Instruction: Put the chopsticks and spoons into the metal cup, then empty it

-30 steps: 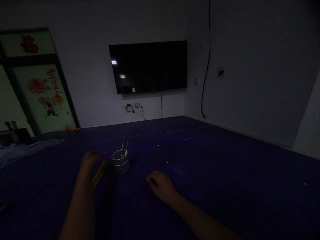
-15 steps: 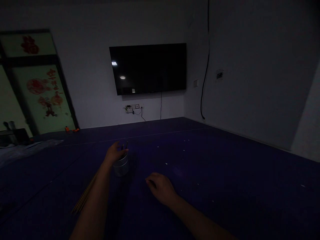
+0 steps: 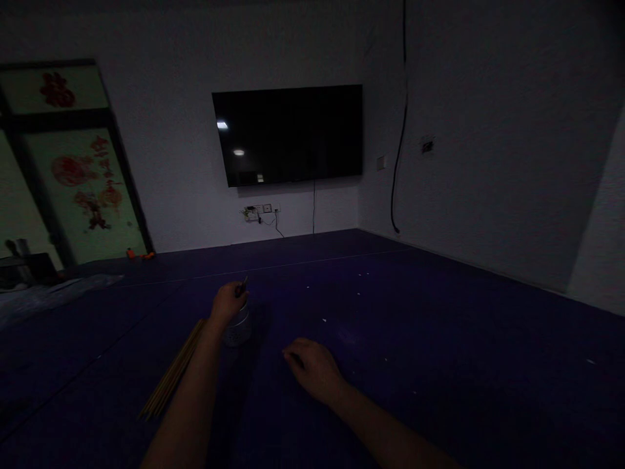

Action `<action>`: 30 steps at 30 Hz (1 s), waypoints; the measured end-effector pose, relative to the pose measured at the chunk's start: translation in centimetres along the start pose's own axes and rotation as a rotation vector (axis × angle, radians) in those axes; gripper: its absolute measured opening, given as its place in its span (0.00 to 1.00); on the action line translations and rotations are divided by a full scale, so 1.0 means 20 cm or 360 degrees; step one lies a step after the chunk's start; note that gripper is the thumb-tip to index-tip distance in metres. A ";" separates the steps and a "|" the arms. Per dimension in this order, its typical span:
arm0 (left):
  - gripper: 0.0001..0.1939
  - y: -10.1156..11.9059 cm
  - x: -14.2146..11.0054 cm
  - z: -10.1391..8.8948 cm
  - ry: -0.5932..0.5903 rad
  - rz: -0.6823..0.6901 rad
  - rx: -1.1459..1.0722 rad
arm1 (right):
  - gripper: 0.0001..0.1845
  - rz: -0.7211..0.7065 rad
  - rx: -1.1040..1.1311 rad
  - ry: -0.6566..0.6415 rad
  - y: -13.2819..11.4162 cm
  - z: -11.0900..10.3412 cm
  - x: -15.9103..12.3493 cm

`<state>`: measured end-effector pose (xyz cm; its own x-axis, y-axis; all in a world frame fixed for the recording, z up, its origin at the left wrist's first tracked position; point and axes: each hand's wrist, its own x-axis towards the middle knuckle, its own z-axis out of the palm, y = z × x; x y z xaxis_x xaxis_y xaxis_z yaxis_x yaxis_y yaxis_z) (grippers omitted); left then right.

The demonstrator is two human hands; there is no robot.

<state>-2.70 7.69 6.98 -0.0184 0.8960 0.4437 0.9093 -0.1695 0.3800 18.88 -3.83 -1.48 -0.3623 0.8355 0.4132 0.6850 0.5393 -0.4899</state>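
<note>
In the dim head view, my left hand is at the mouth of a small grey metal cup. Its fingers are closed around thin dark sticks that rise from the cup; whether they are pens or something else is too dark to tell. The hand hides part of the rim. Beside my left forearm lies a bundle of slim yellowish sticks, partly covered by the arm. My right hand rests on the dark purple surface, right of the cup, fingers curled together with nothing visible in them.
Small white scraps are scattered over the surface. Crumpled clear plastic and a dark box lie at far left. Orange items sit by the door. A television hangs on the far wall, and a black cable dangles in the corner.
My left hand has lowered slightly to the cup, and its spread fingers have closed around the thin dark sticks. More of the yellowish bundle shows. My right hand has stayed in place.
</note>
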 end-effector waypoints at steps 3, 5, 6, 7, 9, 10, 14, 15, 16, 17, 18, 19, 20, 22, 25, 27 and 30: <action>0.11 0.01 -0.01 -0.01 -0.0046 -0.0035 0.0026 | 0.14 -0.0013 0.0006 0.0015 0.00 0.00 0.00; 0.11 0.01 -0.02 -0.02 -0.0003 -0.0057 0.0092 | 0.14 -0.0006 -0.0005 0.0006 0.00 0.00 0.00; 0.12 0.01 -0.02 -0.03 0.0045 -0.0066 0.0144 | 0.14 0.0000 -0.0010 -0.0003 -0.01 -0.01 0.00; 0.12 0.01 -0.03 -0.03 0.0090 -0.0071 0.0196 | 0.14 0.0008 -0.0012 -0.0011 -0.01 -0.01 0.00; 0.13 0.01 -0.03 -0.03 0.0117 -0.0075 0.0237 | 0.14 0.0019 -0.0009 -0.0016 -0.01 -0.01 0.00; 0.13 0.00 -0.02 -0.03 0.0093 -0.0074 0.0206 | 0.15 0.0018 -0.0004 -0.0015 -0.01 -0.01 0.00; 0.13 -0.03 0.00 -0.03 0.0020 -0.0040 -0.0019 | 0.15 0.0004 -0.0012 -0.0015 0.00 -0.01 0.00; 0.12 -0.04 0.01 -0.03 0.0029 -0.0032 -0.0050 | 0.15 0.0002 -0.0016 -0.0014 0.00 0.00 0.00; 0.12 -0.06 0.02 -0.02 0.0040 -0.0030 -0.0075 | 0.15 0.0004 -0.0020 -0.0016 0.00 0.00 0.00; 0.12 -0.07 0.02 -0.02 0.0048 -0.0037 -0.0099 | 0.15 0.0006 -0.0022 -0.0017 0.00 0.00 0.00; 0.12 -0.07 0.03 -0.02 0.0050 -0.0050 -0.0123 | 0.15 0.0010 -0.0025 -0.0016 0.01 0.00 0.00; 0.12 -0.08 0.03 -0.02 0.0047 -0.0064 -0.0148 | 0.15 0.0018 -0.0029 -0.0014 0.00 0.00 0.00; 0.12 -0.09 0.03 -0.02 0.0037 -0.0074 -0.0170 | 0.14 0.0025 -0.0035 -0.0015 0.00 0.00 0.00; 0.11 -0.09 0.03 -0.03 0.0006 -0.0075 -0.0202 | 0.14 0.0021 -0.0036 -0.0019 0.00 0.00 0.00; 0.10 -0.10 0.02 -0.03 -0.0026 -0.0051 -0.0241 | 0.14 0.0007 -0.0027 -0.0028 0.00 0.00 0.00; 0.10 -0.10 0.02 -0.03 -0.0041 -0.0045 -0.0302 | 0.14 0.0008 -0.0023 -0.0023 0.00 0.00 0.00; 0.10 -0.11 0.02 -0.01 -0.0061 -0.0086 -0.0449 | 0.14 0.0004 -0.0019 -0.0017 0.00 0.00 0.00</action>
<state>-4.77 8.42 6.52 -0.0430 0.9209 0.3875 0.7556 -0.2237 0.6156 18.97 -3.82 -1.48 -0.3671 0.8380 0.4038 0.6933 0.5359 -0.4818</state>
